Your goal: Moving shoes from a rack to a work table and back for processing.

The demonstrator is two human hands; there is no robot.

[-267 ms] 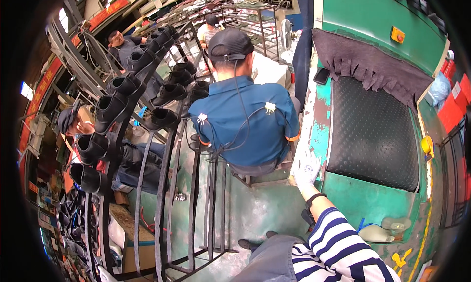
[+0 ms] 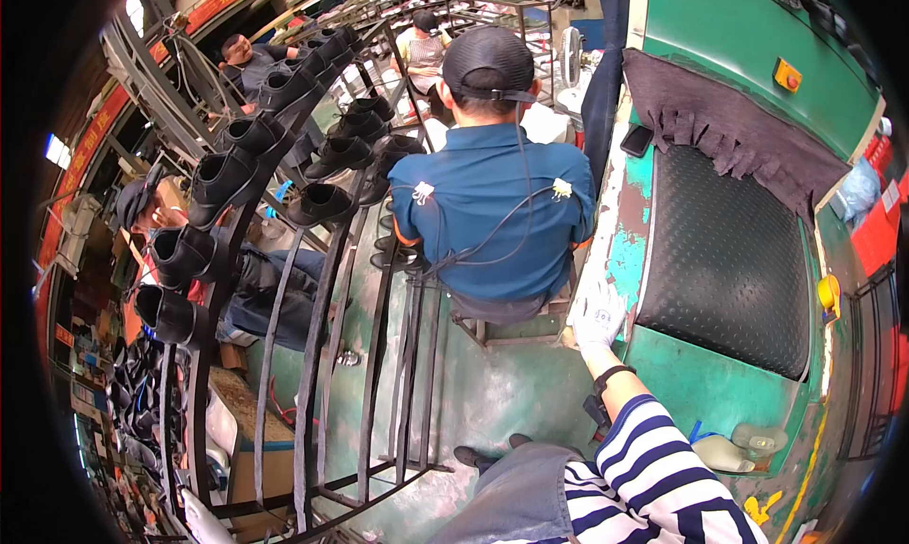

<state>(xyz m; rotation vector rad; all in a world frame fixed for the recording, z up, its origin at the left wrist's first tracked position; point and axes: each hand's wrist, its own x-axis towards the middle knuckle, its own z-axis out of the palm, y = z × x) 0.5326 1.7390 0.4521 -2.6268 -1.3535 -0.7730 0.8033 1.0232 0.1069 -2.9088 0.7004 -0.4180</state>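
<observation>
The right hand [image 2: 598, 319] wears a white work glove with a small dark mark on its back. A black strap (with a small dark device hanging off it) circles the wrist. The sleeve [image 2: 663, 468] is striped navy and white. Grey trousers [image 2: 516, 501] and dark shoes [image 2: 471, 456] show below.
</observation>
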